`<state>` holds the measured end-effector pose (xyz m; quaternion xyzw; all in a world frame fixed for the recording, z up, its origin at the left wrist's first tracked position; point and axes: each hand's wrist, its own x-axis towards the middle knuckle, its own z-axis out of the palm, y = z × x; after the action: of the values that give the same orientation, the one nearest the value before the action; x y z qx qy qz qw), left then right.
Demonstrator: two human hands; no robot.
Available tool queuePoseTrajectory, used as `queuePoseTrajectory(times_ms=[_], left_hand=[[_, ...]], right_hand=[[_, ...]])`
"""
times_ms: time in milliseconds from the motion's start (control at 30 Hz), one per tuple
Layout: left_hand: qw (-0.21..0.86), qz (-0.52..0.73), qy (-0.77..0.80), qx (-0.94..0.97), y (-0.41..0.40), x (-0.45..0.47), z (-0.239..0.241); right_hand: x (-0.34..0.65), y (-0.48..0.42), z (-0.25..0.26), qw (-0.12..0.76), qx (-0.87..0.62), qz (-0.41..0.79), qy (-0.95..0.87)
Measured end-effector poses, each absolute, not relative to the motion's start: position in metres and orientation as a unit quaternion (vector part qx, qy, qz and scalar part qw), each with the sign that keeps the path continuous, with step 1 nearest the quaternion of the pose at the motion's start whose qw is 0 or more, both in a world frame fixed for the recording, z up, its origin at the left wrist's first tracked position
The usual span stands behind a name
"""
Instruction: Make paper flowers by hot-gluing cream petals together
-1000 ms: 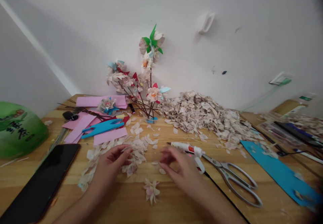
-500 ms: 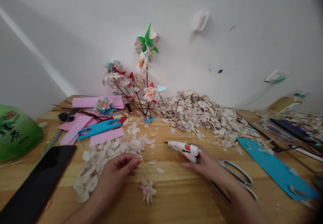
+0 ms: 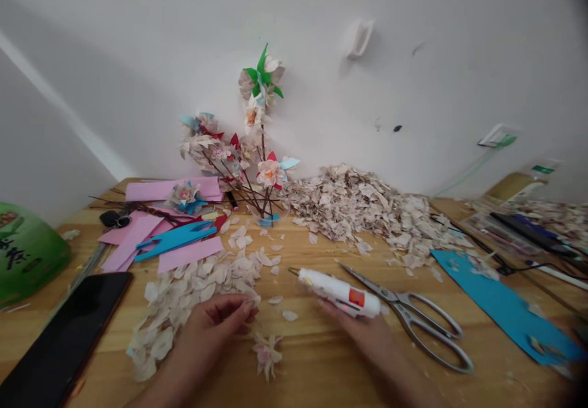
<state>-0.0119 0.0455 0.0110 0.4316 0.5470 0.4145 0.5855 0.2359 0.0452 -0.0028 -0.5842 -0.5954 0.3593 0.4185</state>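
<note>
My right hand (image 3: 353, 328) is wrapped round a white hot glue gun (image 3: 342, 291) with an orange patch, its dark nozzle pointing left. My left hand (image 3: 218, 328) is closed in a pinch, and a small pale petal (image 3: 254, 301) shows at the fingertips. Between the hands, nearer to me, a small flower (image 3: 267, 354) with pale petals and a pinkish middle lies on the wooden table (image 3: 312, 371). A spread of loose pale petals (image 3: 206, 276) reaches from behind my left hand to its left side. Silver scissors (image 3: 408, 313) lie partly spread, right of the glue gun.
Flowers on twigs (image 3: 257, 163) stand against the wall beside a large heap of dry petals (image 3: 358, 203). Pink paper strips (image 3: 190, 255) and blue cut paper (image 3: 177, 241) lie at the left, near a black phone (image 3: 68, 340) and green container (image 3: 30, 255). A blue sheet (image 3: 500, 307) lies right.
My right hand has brought the glue gun nearer to me, uncovering more of the scissors. My left hand keeps its pinch in nearly the same place. The whole view has shifted slightly.
</note>
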Motion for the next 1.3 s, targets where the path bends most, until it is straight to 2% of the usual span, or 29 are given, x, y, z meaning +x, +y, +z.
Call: queuePoseTrajectory(times_ms=[233, 633, 867, 1300], left_hand=[[0.583, 0.42, 0.549, 0.426, 0.046, -0.01, 0.01], [0.584, 0.421, 0.542, 0.434, 0.045, -0.012, 0.008], [0.594, 0.419, 0.529, 0.438, 0.044, -0.011, 0.006], [0.575, 0.413, 0.536, 0.461, 0.041, -0.01, 0.009]], right_hand=[[0.218, 0.033, 0.006, 0.378, -0.51, 0.365, -0.681], [0.211, 0.032, 0.01, 0.383, -0.493, 0.378, -0.684], [0.208, 0.03, 0.015, 0.337, -0.521, 0.39, -0.68], [0.207, 0.03, 0.009, 0.332, -0.538, 0.386, -0.672]])
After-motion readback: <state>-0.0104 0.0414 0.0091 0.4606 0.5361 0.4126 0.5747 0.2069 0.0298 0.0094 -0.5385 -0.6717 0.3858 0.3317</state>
